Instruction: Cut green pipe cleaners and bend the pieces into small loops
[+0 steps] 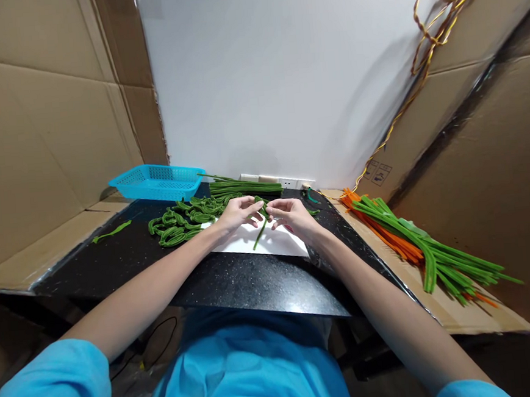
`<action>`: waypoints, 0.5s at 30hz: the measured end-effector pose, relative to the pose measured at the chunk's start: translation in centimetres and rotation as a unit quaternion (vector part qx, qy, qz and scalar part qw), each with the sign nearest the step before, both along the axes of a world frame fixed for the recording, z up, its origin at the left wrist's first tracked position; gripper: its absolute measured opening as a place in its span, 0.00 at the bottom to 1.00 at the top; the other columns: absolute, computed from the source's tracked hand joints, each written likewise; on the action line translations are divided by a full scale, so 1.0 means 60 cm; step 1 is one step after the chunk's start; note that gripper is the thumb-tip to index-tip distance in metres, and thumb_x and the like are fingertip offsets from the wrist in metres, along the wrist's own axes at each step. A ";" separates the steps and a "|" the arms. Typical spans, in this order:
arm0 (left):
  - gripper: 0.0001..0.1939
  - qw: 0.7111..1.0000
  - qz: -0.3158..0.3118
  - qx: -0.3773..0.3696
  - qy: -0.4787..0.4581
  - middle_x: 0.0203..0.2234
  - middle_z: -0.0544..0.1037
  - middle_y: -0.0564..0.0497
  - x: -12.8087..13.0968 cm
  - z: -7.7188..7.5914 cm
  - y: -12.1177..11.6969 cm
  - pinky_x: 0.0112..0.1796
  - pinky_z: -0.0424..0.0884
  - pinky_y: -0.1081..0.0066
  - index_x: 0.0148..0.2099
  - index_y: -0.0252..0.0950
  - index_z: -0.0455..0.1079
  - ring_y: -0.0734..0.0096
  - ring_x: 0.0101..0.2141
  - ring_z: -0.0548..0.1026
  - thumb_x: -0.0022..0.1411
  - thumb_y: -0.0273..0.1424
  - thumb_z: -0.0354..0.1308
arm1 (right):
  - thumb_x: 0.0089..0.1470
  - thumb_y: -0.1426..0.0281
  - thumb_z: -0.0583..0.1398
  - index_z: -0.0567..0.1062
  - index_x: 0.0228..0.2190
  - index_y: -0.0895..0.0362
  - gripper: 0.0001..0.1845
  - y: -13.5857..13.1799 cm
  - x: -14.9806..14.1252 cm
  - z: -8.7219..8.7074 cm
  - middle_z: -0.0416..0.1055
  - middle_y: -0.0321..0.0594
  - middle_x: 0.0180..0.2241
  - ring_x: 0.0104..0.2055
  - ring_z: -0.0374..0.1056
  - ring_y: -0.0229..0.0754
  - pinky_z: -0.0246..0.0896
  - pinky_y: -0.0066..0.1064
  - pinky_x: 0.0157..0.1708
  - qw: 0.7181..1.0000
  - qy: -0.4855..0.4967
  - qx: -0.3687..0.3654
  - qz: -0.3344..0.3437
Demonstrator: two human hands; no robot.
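Over a white sheet of paper point(236, 243), my left hand point(240, 214) and my right hand point(291, 215) meet with thumbs and fingers pinched. Between them they hold a dark green pipe cleaner point(259, 234), its upper part bent near the fingertips and one straight end hanging down toward the paper. Fingers partly hide the bent part. Left of my left hand lies a heap of looped green pipe cleaners point(175, 225). Behind both hands rests a bundle of straight green pipe cleaners point(246, 188).
A blue perforated basket point(158, 181) stands at the back left of the black tabletop point(253, 279). Light green pipe cleaners point(434, 252) and orange ones point(387, 235) lie on cardboard at the right. A power strip point(286, 183) sits against the wall, and twisted yellow wire point(396, 121) runs up the right side.
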State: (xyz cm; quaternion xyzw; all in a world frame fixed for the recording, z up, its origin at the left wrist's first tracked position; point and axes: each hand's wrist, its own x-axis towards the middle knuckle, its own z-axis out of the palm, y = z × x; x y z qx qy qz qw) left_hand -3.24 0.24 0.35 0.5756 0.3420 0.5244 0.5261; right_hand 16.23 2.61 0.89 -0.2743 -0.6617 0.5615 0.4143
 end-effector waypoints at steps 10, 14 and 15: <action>0.19 0.998 0.043 0.011 -0.048 0.25 0.74 0.53 0.000 -0.006 0.005 0.35 0.81 0.61 0.37 0.30 0.69 0.64 0.30 0.82 0.53 0.35 0.74 | 0.45 0.56 0.74 0.78 0.34 0.59 0.22 -0.004 -0.006 0.000 0.75 0.42 0.29 0.28 0.76 0.42 0.76 0.34 0.28 0.999 0.013 -0.041 -0.011; 0.22 0.999 0.032 0.022 -0.027 0.27 0.78 0.49 0.000 -0.002 -0.001 0.34 0.81 0.63 0.49 0.28 0.74 0.66 0.29 0.81 0.54 0.32 0.73 | 0.46 0.58 0.74 0.79 0.34 0.60 0.21 0.003 0.000 -0.002 0.76 0.42 0.27 0.28 0.76 0.42 0.76 0.35 0.31 0.997 0.020 -0.077 0.022; 0.24 0.999 0.027 0.024 -0.017 0.27 0.79 0.49 -0.001 -0.001 -0.002 0.34 0.80 0.64 0.52 0.29 0.74 0.67 0.29 0.81 0.55 0.32 0.73 | 0.45 0.59 0.74 0.79 0.33 0.60 0.20 0.003 0.002 -0.002 0.76 0.42 0.27 0.28 0.76 0.42 0.76 0.35 0.32 0.996 0.022 -0.081 0.022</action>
